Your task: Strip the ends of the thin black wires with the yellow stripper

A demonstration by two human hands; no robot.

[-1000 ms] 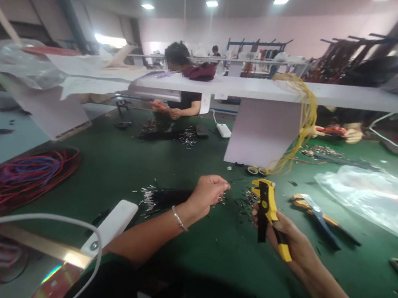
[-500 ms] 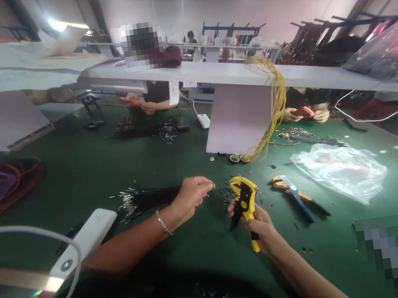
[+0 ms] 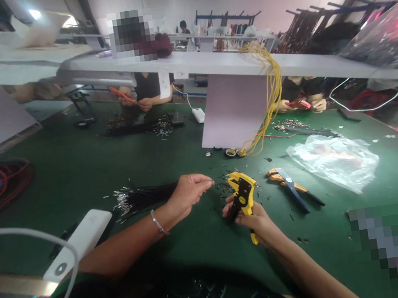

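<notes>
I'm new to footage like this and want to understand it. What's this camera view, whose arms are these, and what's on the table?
This picture comes from a camera worn on a person's head, looking forward and down. The two bare arms reaching in from the bottom are that person's own, and no machine is involved. The right hand grips a yellow-and-black wire stripper. The left hand, with a bracelet at its wrist, has its fingertips pinched together; anything held there is too thin to make out. On the green table mat lie a bundle of black wires with bare silver ends, a second wire stripper and a clear plastic bag. Two co-workers sit farther along, each holding a tool.
</notes>
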